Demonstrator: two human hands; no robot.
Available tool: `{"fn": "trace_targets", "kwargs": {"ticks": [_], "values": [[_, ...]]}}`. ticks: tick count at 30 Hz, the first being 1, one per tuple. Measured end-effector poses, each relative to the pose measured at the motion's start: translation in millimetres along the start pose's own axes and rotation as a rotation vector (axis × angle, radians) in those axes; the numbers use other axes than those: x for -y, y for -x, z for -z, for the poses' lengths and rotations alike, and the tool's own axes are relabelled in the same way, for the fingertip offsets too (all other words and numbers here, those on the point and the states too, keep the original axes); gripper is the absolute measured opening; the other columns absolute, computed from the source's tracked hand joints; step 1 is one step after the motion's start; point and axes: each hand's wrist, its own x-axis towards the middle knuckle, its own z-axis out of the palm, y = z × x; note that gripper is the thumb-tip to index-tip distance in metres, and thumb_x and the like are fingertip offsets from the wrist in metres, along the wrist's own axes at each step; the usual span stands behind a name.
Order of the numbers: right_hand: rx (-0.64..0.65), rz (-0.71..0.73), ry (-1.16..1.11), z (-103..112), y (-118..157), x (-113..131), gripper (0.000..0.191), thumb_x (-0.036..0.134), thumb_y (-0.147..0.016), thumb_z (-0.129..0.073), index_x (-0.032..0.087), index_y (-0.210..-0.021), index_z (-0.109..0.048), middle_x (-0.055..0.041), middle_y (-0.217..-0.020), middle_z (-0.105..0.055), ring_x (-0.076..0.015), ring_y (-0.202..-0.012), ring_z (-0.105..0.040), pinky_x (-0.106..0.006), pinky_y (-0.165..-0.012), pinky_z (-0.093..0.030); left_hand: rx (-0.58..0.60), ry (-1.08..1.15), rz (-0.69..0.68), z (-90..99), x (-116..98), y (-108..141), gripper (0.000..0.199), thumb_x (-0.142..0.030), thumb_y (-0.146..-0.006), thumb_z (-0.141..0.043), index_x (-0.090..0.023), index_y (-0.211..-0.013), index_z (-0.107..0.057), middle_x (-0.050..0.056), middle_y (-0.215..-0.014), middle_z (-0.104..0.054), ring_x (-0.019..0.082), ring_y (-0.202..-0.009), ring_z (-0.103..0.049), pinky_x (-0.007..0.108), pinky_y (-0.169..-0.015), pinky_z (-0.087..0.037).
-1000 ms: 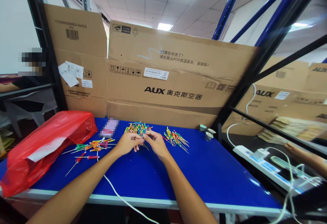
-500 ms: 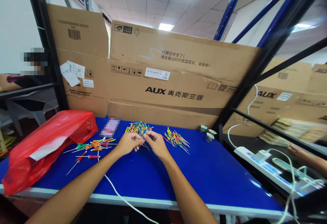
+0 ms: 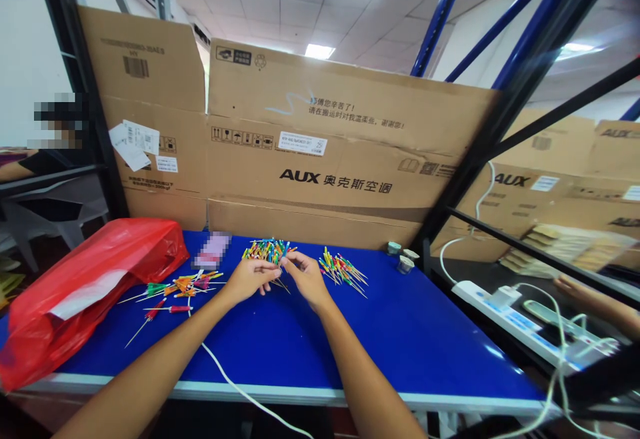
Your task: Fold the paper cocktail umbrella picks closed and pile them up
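Right hand (image 3: 306, 280) and left hand (image 3: 250, 280) now parted, apparently no longer touching, head view shifted slightly leftward

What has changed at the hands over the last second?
The right hand has lifted slightly from the left hand, toward the central bunch of coloured pins; nothing is clearly taken or let go. The view drifted a little. The pin pile to the right, the scattered pins to the left and the red plastic bag stayed put.

A red plastic bag (image 3: 85, 299) lies on the blue table (image 3: 400, 352); AUX cardboard cartons (image 3: 250, 159) stand behind, a power strip (image 3: 515, 322) to the right.
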Motion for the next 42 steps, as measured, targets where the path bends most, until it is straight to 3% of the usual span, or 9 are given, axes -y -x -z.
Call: {"fn": "trace_targets", "kwargs": {"ticks": [5,7,10,19,24,28,31,37,42], "values": [[-0.364,-0.147,0.523,45,-5,-17,0.026,0.038,-0.087,-0.059,0.016,-0.095,-0.070,-0.0107,-0.084,-0.074,-0.0237,-0.078,-0.069,-0.032,-0.073,-0.048,-0.059,-0.074,0.041,4.5,-3,0,0.036,-0.042,-0.079,-0.071,-0.013,-0.099,-0.075,0.007,-0.079,-0.076,0.010,-0.046,-0.058,0.019,-0.039,-0.039],[-0.387,-0.277,0.885,67,-3,-22,0.020,0.031,-0.086,-0.059,0.018,-0.093,-0.073,-0.0109,-0.086,-0.075,-0.0252,-0.084,-0.069,-0.032,-0.076,-0.046,-0.075,-0.087,0.033,5.3,-6,0,0.033,-0.041,-0.078,-0.072,-0.014,-0.095,-0.076,0.006,-0.077,-0.075,0.010,-0.046,-0.056,0.019,-0.039,-0.036],[-0.412,-0.366,1.008,88,2,-25,0.018,0.025,-0.083,-0.059,0.017,-0.087,-0.075,-0.0162,-0.084,-0.073,-0.0310,-0.087,-0.067,-0.037,-0.076,-0.043,-0.078,-0.080,0.011,4.0,-9,2,0.029,-0.039,-0.077,-0.072,-0.013,-0.089,-0.076,0.006,-0.073,-0.075,0.010,-0.046,-0.055,0.019,-0.039,-0.036],[-0.481,-0.335,1.254,71,11,-18,0.027,0.034,-0.086,-0.059,0.021,-0.103,-0.076,-0.0210,-0.111,-0.062,-0.0385,-0.110,-0.045,-0.051,-0.086,-0.030,-0.104,-0.071,0.016,3.5,-14,3,0.026,-0.040,-0.076,-0.072,-0.014,-0.081,-0.076,0.005,-0.069,-0.073,0.011,-0.046,-0.055,0.020,-0.041,-0.037],[-0.402,-0.204,1.203,53,12,-9,0.027,0.035,-0.089,-0.058,0.022,-0.106,-0.074,-0.0192,-0.118,-0.057,-0.0368,-0.112,-0.042,-0.049,-0.088,-0.029,-0.099,-0.066,-0.012,2.5,-13,3,0.027,-0.040,-0.077,-0.072,-0.014,-0.083,-0.075,0.005,-0.070,-0.074,0.011,-0.047,-0.055,0.020,-0.042,-0.038],[-0.145,0.073,1.081,32,11,-6,0.027,0.041,-0.094,-0.053,0.027,-0.108,-0.072,-0.0114,-0.116,-0.059,-0.0298,-0.110,-0.044,-0.041,-0.090,-0.031,-0.106,-0.046,-0.016,1.9,-14,4,0.028,-0.041,-0.077,-0.072,-0.014,-0.084,-0.075,0.005,-0.068,-0.073,0.012,-0.047,-0.056,0.020,-0.043,-0.040],[0.008,0.099,1.068,18,10,-12,0.028,0.047,-0.091,-0.058,0.024,-0.089,-0.074,-0.0102,-0.101,-0.063,-0.0285,-0.102,-0.047,-0.040,-0.087,-0.032,-0.112,-0.050,-0.005,1.8,-15,4,0.028,-0.041,-0.076,-0.072,-0.014,-0.082,-0.075,0.005,-0.066,-0.072,0.012,-0.047,-0.056,0.021,-0.043,-0.040],[-0.018,0.068,1.048,17,7,-15,0.020,0.033,-0.089,-0.060,0.020,-0.076,-0.070,-0.0096,-0.089,-0.065,-0.0252,-0.090,-0.050,-0.036,-0.081,-0.033,-0.107,-0.061,-0.030,1.7,-15,4,0.027,-0.040,-0.078,-0.071,-0.014,-0.083,-0.075,0.005,-0.067,-0.073,0.012,-0.047,-0.057,0.020,-0.041,-0.039],[-0.012,0.212,0.735,16,6,1,0.025,0.037,-0.094,-0.053,0.021,-0.081,-0.068,-0.0064,-0.089,-0.067,-0.0219,-0.087,-0.054,-0.035,-0.085,-0.036,-0.128,-0.051,-0.013,3.0,-10,3,0.035,-0.042,-0.079,-0.070,-0.013,-0.096,-0.076,0.005,-0.070,-0.073,0.011,-0.045,-0.054,0.020,-0.041,-0.038]]}}
